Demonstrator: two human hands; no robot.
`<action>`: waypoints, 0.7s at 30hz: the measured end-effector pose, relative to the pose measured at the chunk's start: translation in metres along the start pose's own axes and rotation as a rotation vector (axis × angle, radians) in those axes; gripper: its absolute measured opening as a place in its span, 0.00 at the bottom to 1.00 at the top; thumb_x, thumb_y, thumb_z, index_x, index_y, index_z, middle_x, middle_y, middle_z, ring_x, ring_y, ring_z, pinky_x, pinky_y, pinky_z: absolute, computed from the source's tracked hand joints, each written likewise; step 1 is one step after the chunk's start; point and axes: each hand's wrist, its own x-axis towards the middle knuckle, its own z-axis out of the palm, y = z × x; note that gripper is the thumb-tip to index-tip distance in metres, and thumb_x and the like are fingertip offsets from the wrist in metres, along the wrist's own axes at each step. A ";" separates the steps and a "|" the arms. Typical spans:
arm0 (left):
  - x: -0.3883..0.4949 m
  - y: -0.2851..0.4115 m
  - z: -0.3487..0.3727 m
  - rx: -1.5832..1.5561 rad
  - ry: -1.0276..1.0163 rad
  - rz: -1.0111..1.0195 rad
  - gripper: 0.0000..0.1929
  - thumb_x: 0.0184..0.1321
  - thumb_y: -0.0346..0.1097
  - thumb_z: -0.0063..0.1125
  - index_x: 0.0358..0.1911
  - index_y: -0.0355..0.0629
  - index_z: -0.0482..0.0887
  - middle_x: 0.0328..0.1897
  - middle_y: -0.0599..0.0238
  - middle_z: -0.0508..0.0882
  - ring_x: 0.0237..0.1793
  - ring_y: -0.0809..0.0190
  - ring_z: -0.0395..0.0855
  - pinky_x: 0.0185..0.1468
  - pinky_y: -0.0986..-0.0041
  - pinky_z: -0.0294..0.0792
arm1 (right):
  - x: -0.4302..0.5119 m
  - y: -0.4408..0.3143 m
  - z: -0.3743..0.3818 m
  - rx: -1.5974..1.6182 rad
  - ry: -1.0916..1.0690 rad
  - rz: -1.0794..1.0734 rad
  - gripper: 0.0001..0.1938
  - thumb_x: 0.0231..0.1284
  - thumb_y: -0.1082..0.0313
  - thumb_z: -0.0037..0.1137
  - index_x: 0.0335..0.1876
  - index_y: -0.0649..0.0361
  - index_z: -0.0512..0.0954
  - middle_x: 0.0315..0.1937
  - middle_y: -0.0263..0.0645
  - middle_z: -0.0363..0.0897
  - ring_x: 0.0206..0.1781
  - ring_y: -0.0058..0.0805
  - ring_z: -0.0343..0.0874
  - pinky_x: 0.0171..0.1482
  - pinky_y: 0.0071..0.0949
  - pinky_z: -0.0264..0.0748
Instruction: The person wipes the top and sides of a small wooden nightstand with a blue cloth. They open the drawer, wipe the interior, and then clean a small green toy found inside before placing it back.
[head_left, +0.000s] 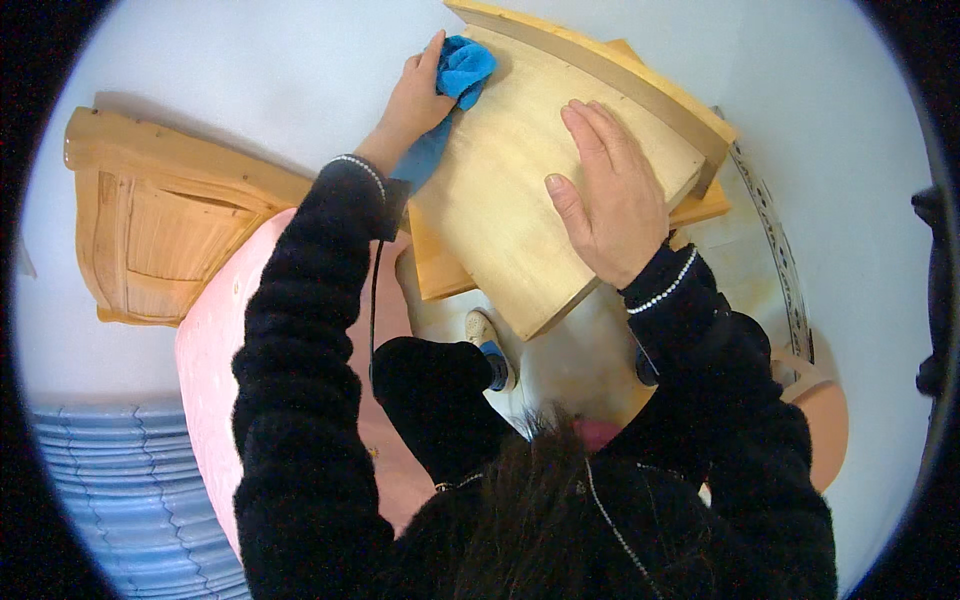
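Observation:
My left hand grips a crumpled blue cloth at the far left corner of what looks like a wooden drawer. Part of the cloth hangs down over the drawer's left edge. The drawer shows a broad pale panel, with a raised board along its far end. It lies across a piece of wooden furniture, mostly hidden beneath it. Over the right part of the panel my right hand is spread palm down, thumb apart, holding nothing. Whether its palm presses on the wood is hidden.
A bed with a pink sheet and a wooden headboard stands at the left. Blue curtain folds hang at lower left. To the right are a patterned strip and a peach-coloured object. My shoe is below the drawer.

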 end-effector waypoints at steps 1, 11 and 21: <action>0.007 0.000 -0.001 -0.024 -0.060 0.038 0.31 0.51 0.29 0.55 0.62 0.46 0.64 0.57 0.44 0.70 0.56 0.40 0.71 0.59 0.61 0.66 | -0.001 0.001 0.001 0.017 0.017 0.001 0.29 0.63 0.57 0.47 0.64 0.68 0.60 0.62 0.55 0.62 0.65 0.51 0.61 0.65 0.41 0.59; -0.060 0.145 0.005 -0.477 -0.335 0.436 0.30 0.48 0.30 0.61 0.57 0.32 0.66 0.54 0.42 0.71 0.58 0.44 0.68 0.62 0.59 0.60 | 0.000 0.009 0.006 0.200 0.215 -0.105 0.43 0.64 0.33 0.22 0.67 0.70 0.55 0.65 0.57 0.59 0.68 0.53 0.58 0.66 0.46 0.56; -0.007 0.002 -0.006 -0.129 -0.305 -0.162 0.21 0.63 0.44 0.49 0.53 0.37 0.69 0.49 0.44 0.79 0.50 0.45 0.78 0.53 0.59 0.68 | -0.006 0.004 0.008 0.156 0.153 -0.017 0.42 0.64 0.33 0.25 0.68 0.67 0.54 0.64 0.56 0.60 0.68 0.54 0.56 0.65 0.53 0.54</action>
